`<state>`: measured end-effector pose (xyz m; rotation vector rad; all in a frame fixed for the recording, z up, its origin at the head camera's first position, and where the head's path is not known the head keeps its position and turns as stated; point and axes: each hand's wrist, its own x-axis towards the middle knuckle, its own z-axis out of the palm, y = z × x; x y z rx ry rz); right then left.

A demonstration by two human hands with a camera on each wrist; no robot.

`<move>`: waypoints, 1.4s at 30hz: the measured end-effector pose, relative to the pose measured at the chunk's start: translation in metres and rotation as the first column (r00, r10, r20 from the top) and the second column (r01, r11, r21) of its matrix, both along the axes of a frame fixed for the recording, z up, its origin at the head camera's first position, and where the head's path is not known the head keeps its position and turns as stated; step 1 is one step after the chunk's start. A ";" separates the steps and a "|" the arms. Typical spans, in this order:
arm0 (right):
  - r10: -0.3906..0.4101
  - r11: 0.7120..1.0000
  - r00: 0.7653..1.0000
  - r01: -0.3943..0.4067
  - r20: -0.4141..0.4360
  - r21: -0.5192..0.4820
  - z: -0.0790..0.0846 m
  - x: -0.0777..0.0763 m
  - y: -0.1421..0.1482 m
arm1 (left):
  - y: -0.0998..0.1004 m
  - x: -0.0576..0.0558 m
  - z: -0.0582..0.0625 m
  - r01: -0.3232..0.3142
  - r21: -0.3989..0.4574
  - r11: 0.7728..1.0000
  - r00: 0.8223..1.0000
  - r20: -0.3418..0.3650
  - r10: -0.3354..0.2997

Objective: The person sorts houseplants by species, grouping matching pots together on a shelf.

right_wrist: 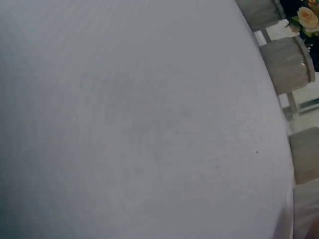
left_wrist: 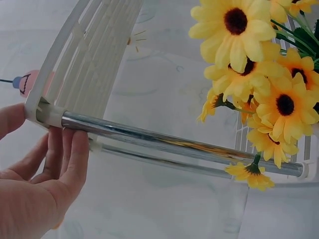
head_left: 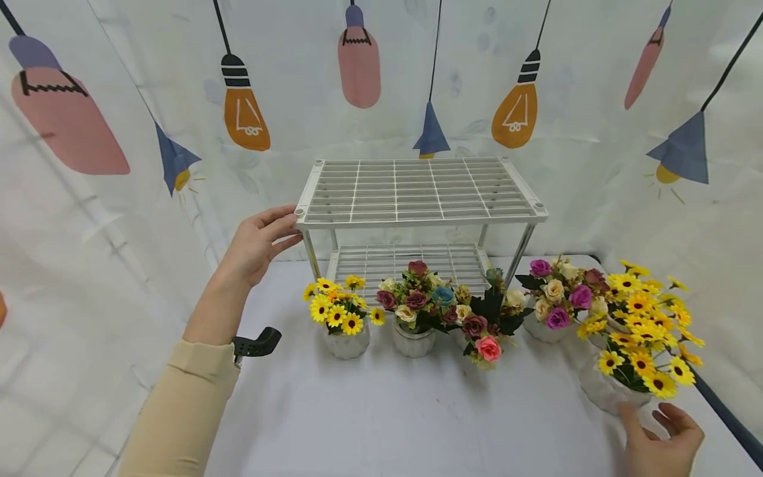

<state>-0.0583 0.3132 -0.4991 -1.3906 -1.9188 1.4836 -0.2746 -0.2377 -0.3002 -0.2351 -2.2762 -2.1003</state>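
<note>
My left hand [head_left: 257,242] holds the front left corner of a white two-tier wire rack [head_left: 423,222]. In the left wrist view, the thumb is against the corner, and the fingers touch it by the chrome post [left_wrist: 164,142]. At the lower right, my right hand [head_left: 664,437] is beside a white pot [head_left: 608,391] of yellow sunflowers [head_left: 646,331]. Its fingers are loosely bent, and the fingertips reach the pot's base; whether they touch is hard to tell. Only a sliver of skin, at the bottom right corner, appears in the right wrist view.
Before the rack stand a small sunflower pot [head_left: 348,341], a pot of mixed roses [head_left: 413,339] and an arrangement leaning forward with a coral rose [head_left: 488,348]. Purple and cream roses [head_left: 557,295] stand at right. A patterned curtain [head_left: 286,66] hangs behind the white table [head_left: 381,424].
</note>
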 end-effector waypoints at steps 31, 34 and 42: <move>0.090 0.996 0.996 -0.090 0.007 -0.008 -0.011 -0.025 0.003 | 0.000 0.002 0.001 0.015 0.016 1.000 1.000 -0.007 -0.015; 0.085 0.996 0.996 -0.084 0.001 -0.020 -0.012 -0.019 -0.002 | 0.000 0.002 -0.001 0.012 0.014 1.000 1.000 0.004 -0.012; 0.046 0.998 0.992 -0.052 -0.116 -0.047 0.008 -0.015 -0.025 | 0.000 0.001 -0.004 0.004 0.034 0.999 1.000 -0.009 -0.003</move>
